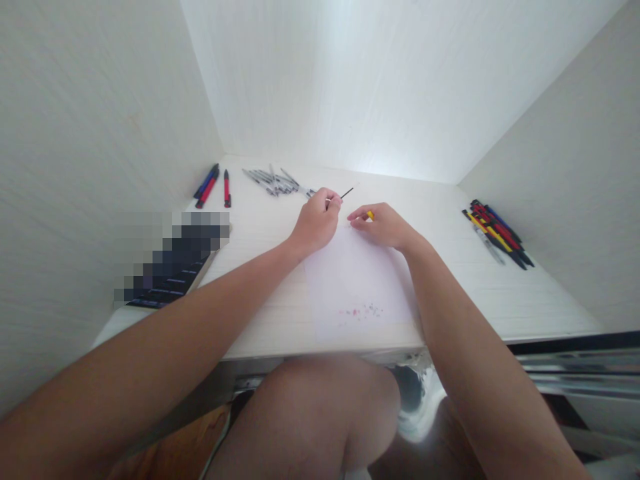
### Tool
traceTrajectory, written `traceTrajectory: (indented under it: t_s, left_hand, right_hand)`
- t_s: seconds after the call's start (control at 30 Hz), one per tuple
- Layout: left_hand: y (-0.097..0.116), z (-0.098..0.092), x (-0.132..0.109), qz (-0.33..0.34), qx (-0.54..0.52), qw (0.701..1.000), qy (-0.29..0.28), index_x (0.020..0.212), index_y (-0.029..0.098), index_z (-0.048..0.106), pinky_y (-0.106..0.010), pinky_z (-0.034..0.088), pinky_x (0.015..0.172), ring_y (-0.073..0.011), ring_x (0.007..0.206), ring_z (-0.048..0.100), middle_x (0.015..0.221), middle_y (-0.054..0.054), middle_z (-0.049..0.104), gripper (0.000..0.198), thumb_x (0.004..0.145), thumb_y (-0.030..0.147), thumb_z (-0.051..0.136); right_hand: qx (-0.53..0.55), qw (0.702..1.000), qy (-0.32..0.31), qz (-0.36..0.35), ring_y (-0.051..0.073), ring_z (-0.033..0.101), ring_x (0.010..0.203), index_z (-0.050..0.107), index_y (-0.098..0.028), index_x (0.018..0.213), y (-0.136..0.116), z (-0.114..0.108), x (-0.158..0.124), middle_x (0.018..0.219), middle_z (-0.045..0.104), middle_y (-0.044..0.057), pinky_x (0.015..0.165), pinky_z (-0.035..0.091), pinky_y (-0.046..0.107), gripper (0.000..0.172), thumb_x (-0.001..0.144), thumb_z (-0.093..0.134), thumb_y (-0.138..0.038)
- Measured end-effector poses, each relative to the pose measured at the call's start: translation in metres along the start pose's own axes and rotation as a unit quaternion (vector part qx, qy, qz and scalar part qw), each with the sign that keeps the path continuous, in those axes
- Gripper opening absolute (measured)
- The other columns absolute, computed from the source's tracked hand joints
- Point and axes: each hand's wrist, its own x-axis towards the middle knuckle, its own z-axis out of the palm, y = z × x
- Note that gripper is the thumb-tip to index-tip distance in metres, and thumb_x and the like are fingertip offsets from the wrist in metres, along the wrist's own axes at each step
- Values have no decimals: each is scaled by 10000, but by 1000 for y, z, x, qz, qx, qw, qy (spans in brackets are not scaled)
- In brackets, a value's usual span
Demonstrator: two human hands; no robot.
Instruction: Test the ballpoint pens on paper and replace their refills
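My left hand [316, 221] is closed above the far edge of a sheet of white paper [357, 277]. Out of its fingertips sticks a thin black pen refill [347, 192], pointing up and to the right. Just right of it, my right hand [384, 225] is curled around a small yellow pen part [371, 215]; only its end shows between the fingers. The two hands are apart. Small dark and red marks are on the paper's near end. Several clear pens or refills [275, 181] lie in a pile behind my left hand.
Two red pens [227, 189] and a blue one [205, 181] lie at the back left. A pile of red, yellow, blue and black pens [497, 233] is at the right. A dark, partly blurred object [175, 273] stands left. Walls enclose the white desk [270, 313] on three sides.
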Motion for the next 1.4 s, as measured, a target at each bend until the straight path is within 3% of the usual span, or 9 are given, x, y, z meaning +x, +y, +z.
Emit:
traceTrajectory:
  t_s: [0.13, 0.3, 0.5, 0.67, 1.07, 1.4]
  left_hand:
    - [0, 1, -1, 24, 33, 999, -16, 809, 211, 580, -329, 429, 769, -195, 874, 619, 876, -27, 691, 194, 993, 204, 517]
    - [2, 0, -4, 25, 79, 996, -36, 747, 216, 490, -317, 400, 720, -179, 788, 571, 799, -7, 639, 232, 972, 210, 548]
    - [0, 0, -8, 9, 110, 993, -50, 792, 224, 515, -312, 368, 657, -170, 693, 511, 709, 28, 547, 162, 849, 185, 661]
    - [-3, 0, -8, 22, 116, 992, -54, 780, 237, 425, -310, 339, 630, -160, 666, 477, 702, 35, 518, 283, 795, 168, 699]
    - [-10, 4, -8, 50, 117, 990, -55, 759, 246, 405, -316, 314, 603, -174, 648, 456, 685, 23, 507, 319, 843, 279, 711]
    - [-10, 5, -7, 51, 126, 989, -61, 730, 251, 361, -321, 290, 593, -170, 630, 441, 659, 33, 492, 343, 802, 181, 688]
  right_hand:
    - [-33, 999, -30, -9, 210, 686, 861, 830, -151, 989, -1, 1, 0, 996, 793, 84, 827, 499, 333, 200, 895, 655, -172]
    - [-60, 997, -36, -14, 208, 687, 817, 831, -159, 953, -4, -2, -2, 979, 798, 76, 831, 515, 335, 173, 889, 675, -197]
    - [-52, 997, -54, -26, 180, 666, 773, 803, -162, 896, -7, -3, -3, 926, 786, 59, 826, 515, 317, 120, 866, 688, -175]
    - [-52, 997, -48, -31, 194, 678, 836, 780, -146, 970, -5, -1, -2, 993, 776, 87, 847, 512, 329, 146, 849, 699, -138]
    - [-25, 998, -22, -54, 177, 601, 756, 719, -159, 938, -8, 10, -2, 975, 751, 80, 731, 456, 312, 108, 848, 661, -151]
    - [-85, 995, -21, -55, 200, 601, 781, 607, -173, 955, -11, 15, -4, 960, 723, 97, 717, 415, 304, 60, 901, 586, -158]
